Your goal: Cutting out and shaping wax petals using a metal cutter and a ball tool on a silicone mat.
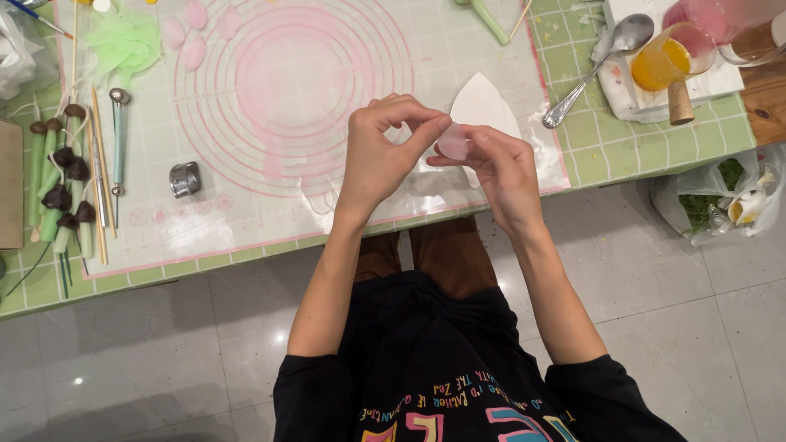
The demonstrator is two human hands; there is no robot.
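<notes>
My left hand and my right hand meet above the near edge of a silicone work mat with pink circles. Between their fingertips they pinch a small thin pale-pink petal-shaped piece. A white leaf-shaped pad lies on the mat just behind my hands. Further pink petals lie at the mat's far left.
Brown-capped green stems, wooden sticks and a ball tool lie at the left, a small metal cutter near them. A spoon, an orange-filled cup and a cork sit at the right. A plastic bag rests on the tiled floor.
</notes>
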